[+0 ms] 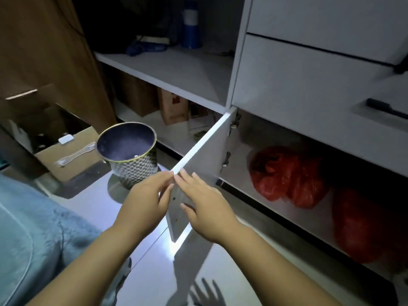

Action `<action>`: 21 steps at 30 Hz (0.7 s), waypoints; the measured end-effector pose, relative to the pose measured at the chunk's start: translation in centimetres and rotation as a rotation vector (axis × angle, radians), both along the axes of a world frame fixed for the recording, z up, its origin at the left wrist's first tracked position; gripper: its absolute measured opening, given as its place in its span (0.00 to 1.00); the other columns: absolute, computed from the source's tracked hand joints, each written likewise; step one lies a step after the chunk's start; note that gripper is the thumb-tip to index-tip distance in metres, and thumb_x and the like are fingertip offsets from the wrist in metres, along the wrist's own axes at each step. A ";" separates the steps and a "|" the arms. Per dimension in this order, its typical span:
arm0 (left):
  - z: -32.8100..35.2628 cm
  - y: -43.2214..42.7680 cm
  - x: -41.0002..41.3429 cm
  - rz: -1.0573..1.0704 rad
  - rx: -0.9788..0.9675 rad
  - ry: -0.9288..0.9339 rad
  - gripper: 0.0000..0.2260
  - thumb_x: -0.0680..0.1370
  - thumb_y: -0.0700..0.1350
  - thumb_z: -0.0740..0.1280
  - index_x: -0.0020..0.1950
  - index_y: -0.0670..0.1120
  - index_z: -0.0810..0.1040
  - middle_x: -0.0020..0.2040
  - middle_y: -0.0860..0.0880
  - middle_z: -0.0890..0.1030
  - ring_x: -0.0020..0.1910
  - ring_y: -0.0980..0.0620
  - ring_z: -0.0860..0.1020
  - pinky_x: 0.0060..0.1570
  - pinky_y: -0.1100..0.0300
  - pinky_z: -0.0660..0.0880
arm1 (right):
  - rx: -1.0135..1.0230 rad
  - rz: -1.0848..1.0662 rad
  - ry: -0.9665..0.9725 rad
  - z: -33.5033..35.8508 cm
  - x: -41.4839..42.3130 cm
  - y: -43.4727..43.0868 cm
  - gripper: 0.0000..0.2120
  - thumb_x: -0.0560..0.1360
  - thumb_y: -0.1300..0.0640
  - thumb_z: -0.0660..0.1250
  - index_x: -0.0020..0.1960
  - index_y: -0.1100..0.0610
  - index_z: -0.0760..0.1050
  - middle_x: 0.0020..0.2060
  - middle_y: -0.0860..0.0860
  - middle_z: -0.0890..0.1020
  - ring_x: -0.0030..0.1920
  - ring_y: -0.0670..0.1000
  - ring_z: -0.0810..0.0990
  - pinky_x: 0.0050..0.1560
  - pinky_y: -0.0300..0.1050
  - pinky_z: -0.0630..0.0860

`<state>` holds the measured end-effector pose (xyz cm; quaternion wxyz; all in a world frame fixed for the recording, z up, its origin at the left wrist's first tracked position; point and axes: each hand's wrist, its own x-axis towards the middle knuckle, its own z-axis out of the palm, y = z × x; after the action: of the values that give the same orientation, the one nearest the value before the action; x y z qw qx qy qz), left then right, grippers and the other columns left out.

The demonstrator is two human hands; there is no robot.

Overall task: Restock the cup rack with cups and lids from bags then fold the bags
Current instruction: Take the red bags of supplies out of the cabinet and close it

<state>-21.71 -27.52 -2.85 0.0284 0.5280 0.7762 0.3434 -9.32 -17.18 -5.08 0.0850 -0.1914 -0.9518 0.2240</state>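
Note:
Two red plastic bags lie inside the low cabinet compartment: one [287, 175] toward the back, a second [362, 226] nearer on the right. The white cabinet door [205, 151] stands swung open toward me. My left hand [145, 202] touches the outer side of the door at its free edge with straight fingers. My right hand [203, 206] lies flat against the door's inner face, fingers extended. Neither hand holds anything. No cups or lids are visible; what the bags contain is hidden.
A metal bin [130, 153] with a dark inside stands on the glossy floor left of the door. Beside it sits a cardboard box [66, 157]. Open shelves [176, 69] above hold a blue bottle [191, 25] and cartons. White drawers [320, 85] are at upper right.

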 end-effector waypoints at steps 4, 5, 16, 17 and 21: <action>0.7 0.0 -3.7 0.157 -0.104 0.023 0.14 0.77 0.39 0.60 0.61 0.42 0.77 0.56 0.45 0.80 0.55 0.47 0.76 0.50 0.58 0.70 | 0.103 0.010 -0.149 0.7 -4.9 1.2 0.30 0.81 0.53 0.57 0.79 0.49 0.46 0.78 0.41 0.43 0.78 0.52 0.44 0.73 0.58 0.57; 0.9 0.2 -4.4 0.173 -0.128 0.028 0.15 0.77 0.37 0.60 0.63 0.42 0.75 0.60 0.45 0.79 0.58 0.46 0.75 0.54 0.57 0.69 | 0.107 0.006 -0.166 0.8 -5.7 1.6 0.30 0.82 0.53 0.57 0.79 0.50 0.46 0.78 0.42 0.43 0.78 0.52 0.44 0.73 0.58 0.58; 0.9 1.3 -4.3 0.210 -0.118 0.161 0.14 0.76 0.43 0.68 0.59 0.40 0.79 0.58 0.44 0.79 0.58 0.45 0.75 0.58 0.53 0.70 | -0.016 -0.135 -0.001 1.0 -1.6 4.8 0.22 0.80 0.51 0.60 0.74 0.52 0.64 0.74 0.46 0.63 0.74 0.48 0.59 0.72 0.46 0.59; 0.5 1.6 -3.5 0.172 -0.110 0.179 0.12 0.75 0.44 0.69 0.56 0.41 0.80 0.55 0.45 0.79 0.55 0.45 0.76 0.56 0.54 0.71 | -0.020 -0.169 0.018 0.9 -0.3 5.2 0.21 0.80 0.51 0.60 0.72 0.52 0.66 0.72 0.46 0.66 0.72 0.48 0.62 0.70 0.45 0.61; -1.6 4.4 0.9 -0.006 -0.152 0.146 0.10 0.77 0.49 0.66 0.55 0.46 0.80 0.51 0.51 0.78 0.54 0.49 0.74 0.50 0.61 0.66 | -0.039 -0.334 0.032 0.3 5.1 7.0 0.16 0.79 0.53 0.62 0.66 0.53 0.72 0.63 0.48 0.74 0.64 0.51 0.71 0.62 0.44 0.67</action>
<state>-20.81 -23.16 -4.46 0.0125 0.5505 0.7983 0.2440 -4.27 -10.15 -4.75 0.1325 -0.3451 -0.9007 0.2283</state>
